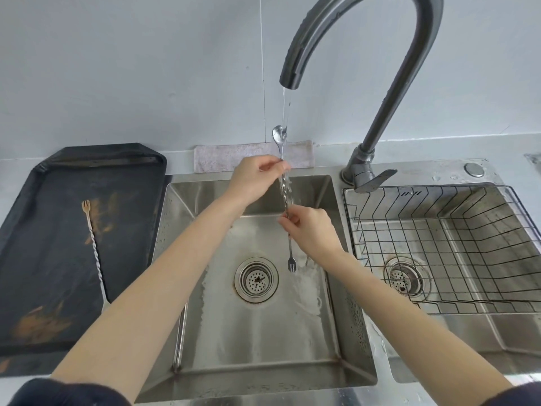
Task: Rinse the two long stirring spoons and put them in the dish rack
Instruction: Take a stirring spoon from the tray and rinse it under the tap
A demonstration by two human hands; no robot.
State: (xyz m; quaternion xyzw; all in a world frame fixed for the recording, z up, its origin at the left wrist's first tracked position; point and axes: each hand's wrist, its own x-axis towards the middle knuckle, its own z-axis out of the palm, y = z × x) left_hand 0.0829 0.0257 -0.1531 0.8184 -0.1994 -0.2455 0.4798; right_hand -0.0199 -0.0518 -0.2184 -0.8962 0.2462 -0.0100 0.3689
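A long silver stirring spoon (285, 194) with a twisted stem stands nearly upright over the left sink basin (257, 323), bowl up and fork end down. Water from the tap (363, 54) runs onto its bowl and down the stem. My left hand (257, 175) pinches the stem just below the bowl. My right hand (310, 230) pinches it lower down, above the fork end. A second long spoon (95, 253) lies on the black tray (35, 230) at the left, fork end away from me, its bowl hidden by my left forearm. The wire dish rack (456, 247) sits in the right basin.
A grey cloth (222, 159) lies behind the left basin against the wall. The tap lever (373, 180) points toward the rack. The black tray has brown smears. Drain strainers sit in both basins.
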